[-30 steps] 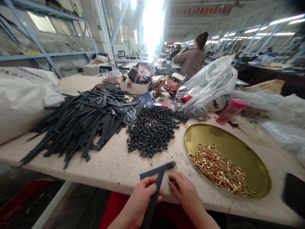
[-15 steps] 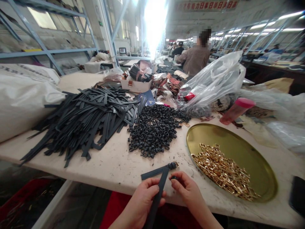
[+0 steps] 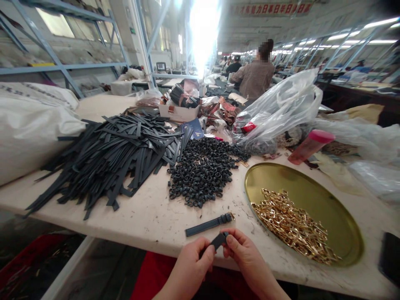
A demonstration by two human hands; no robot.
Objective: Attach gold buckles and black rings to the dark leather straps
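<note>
My left hand point(image 3: 196, 260) grips a dark strap point(image 3: 218, 240) close to its upper end, fingers closed round it. At that end, my right hand point(image 3: 240, 249) pinches a small black loop point(image 3: 225, 236), which sits at the strap's tip; how far it is on the strap I cannot tell. Just beyond my hands a strap with a gold buckle point(image 3: 208, 224) lies on the table. Farther back is a heap of black loops point(image 3: 200, 173). A pile of long dark straps point(image 3: 121, 154) spreads to the left, and gold buckles point(image 3: 292, 225) fill part of a round tray point(image 3: 336, 216) on the right.
A white sack point(image 3: 34, 133) bulges at the left edge. Behind the heaps are a box point(image 3: 179, 112), a clear plastic bag point(image 3: 287, 100) and a pink-lidded container point(image 3: 311, 146). A dark object point(image 3: 390, 254) lies at the right edge. Another person point(image 3: 254, 79) sits farther off.
My right hand has brought the small loop to the strap's end. My left hand has moved its grip nearer that end, and the strap has dropped away from the buckled one.
</note>
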